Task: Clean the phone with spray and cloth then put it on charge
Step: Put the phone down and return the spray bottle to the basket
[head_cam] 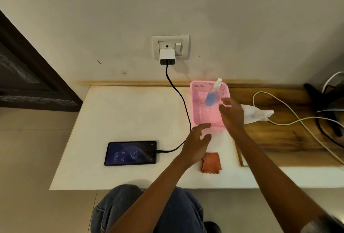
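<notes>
The phone (130, 153) lies flat on the white table (115, 113), screen lit, with a black cable (177, 93) plugged into its right end. The cable runs up to a white charger (167, 56) in the wall socket. A clear spray bottle (213, 94) with blue liquid leans inside a pink basket (200, 100). An orange cloth (211, 163) rests folded near the table's front. My left hand (197, 140) hovers with fingers spread at the basket's near edge, above the cloth. My right hand (231, 113) is spread at the basket's right rim, just below the bottle, holding nothing.
A crumpled white tissue (257, 114) and a white cable (290, 119) lie on the wooden surface (275, 139) to the right. Dark equipment (327, 106) stands at the far right. A dark door frame (28, 76) is at the left. My knee (130, 206) is below the table edge.
</notes>
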A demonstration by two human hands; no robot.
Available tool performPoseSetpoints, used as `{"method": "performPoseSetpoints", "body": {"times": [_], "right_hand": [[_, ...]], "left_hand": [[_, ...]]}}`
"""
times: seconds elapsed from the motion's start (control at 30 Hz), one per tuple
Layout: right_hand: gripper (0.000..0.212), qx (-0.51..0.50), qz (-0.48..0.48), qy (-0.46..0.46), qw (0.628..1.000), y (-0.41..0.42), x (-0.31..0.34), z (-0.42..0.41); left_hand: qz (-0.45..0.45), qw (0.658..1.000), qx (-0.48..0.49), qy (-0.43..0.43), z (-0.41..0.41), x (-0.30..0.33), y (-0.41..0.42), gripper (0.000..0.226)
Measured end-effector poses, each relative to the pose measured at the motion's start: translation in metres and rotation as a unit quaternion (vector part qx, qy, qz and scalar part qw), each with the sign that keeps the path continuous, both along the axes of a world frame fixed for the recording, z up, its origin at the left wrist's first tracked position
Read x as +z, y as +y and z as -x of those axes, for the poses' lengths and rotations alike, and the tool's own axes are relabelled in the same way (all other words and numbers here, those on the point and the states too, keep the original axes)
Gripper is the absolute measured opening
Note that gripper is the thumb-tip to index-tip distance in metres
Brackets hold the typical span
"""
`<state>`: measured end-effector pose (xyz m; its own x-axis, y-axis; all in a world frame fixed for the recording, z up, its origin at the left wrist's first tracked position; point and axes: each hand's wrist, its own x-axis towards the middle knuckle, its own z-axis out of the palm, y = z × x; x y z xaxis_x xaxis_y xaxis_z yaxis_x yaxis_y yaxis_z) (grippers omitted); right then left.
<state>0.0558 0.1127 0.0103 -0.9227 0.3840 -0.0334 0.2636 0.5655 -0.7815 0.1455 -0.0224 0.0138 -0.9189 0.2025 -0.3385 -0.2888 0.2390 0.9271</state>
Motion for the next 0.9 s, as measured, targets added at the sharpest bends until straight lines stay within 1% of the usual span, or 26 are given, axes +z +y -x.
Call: {"method": "performPoseSetpoints", "body": {"times": [0.07,0.13,0.27,0.33,0.4,0.47,0.53,0.6,0.63,0.7,0.77,0.8,0.83,0.9], "right_hand": [[0.016,-0.040,-0.006,0.046,0.998,-0.003,-0.006,-0.036],[0.013,-0.061,0.001,0.057,0.996,-0.006,-0.018,-0.073],[0.019,-0.096,0.024,-0.039,0.994,-0.011,-0.052,-0.134],[0.024,-0.096,0.014,-0.082,0.992,-0.015,-0.063,-0.150],[0.026,-0.077,-0.004,-0.089,0.993,-0.018,-0.066,-0.157],[0.027,-0.068,0.003,-0.090,0.994,-0.023,-0.064,-0.159],[0.031,-0.073,0.016,-0.113,0.991,-0.027,-0.061,-0.160],[0.034,-0.081,0.049,-0.136,0.986,-0.029,-0.060,-0.160],[0.031,-0.084,0.066,-0.146,0.984,-0.030,-0.060,-0.161],[0.018,-0.080,0.095,-0.170,0.978,-0.029,-0.060,-0.162],[0.009,-0.079,0.130,-0.186,0.971,-0.026,-0.058,-0.162],[0.009,-0.081,0.147,-0.187,0.968,-0.026,-0.056,-0.163],[0.012,-0.084,0.162,-0.182,0.966,-0.025,-0.055,-0.163],[0.020,-0.091,0.182,-0.162,0.966,-0.023,-0.048,-0.164]], "left_hand": [[0.010,1.000,0.018,-0.012,-0.014,-0.012,-0.003,0.033],[0.020,0.998,0.042,-0.036,-0.026,-0.024,-0.004,0.033],[0.063,0.991,0.049,-0.104,-0.048,-0.040,0.001,0.044],[0.078,0.988,0.042,-0.123,-0.055,-0.045,0.004,0.048],[0.074,0.987,0.043,-0.138,-0.058,-0.044,0.007,0.049],[0.051,0.986,0.048,-0.154,-0.058,-0.041,0.010,0.047],[0.035,0.983,0.059,-0.169,-0.060,-0.038,0.013,0.045],[0.020,0.980,0.076,-0.181,-0.063,-0.038,0.014,0.044],[0.011,0.979,0.087,-0.185,-0.066,-0.040,0.014,0.045],[0.000,0.975,0.110,-0.194,-0.070,-0.044,0.012,0.043],[-0.002,0.972,0.126,-0.196,-0.072,-0.045,0.011,0.032],[0.001,0.972,0.131,-0.195,-0.072,-0.046,0.010,0.027],[0.005,0.972,0.134,-0.191,-0.072,-0.047,0.010,0.027],[0.019,0.974,0.145,-0.174,-0.071,-0.047,0.011,0.034]]}}
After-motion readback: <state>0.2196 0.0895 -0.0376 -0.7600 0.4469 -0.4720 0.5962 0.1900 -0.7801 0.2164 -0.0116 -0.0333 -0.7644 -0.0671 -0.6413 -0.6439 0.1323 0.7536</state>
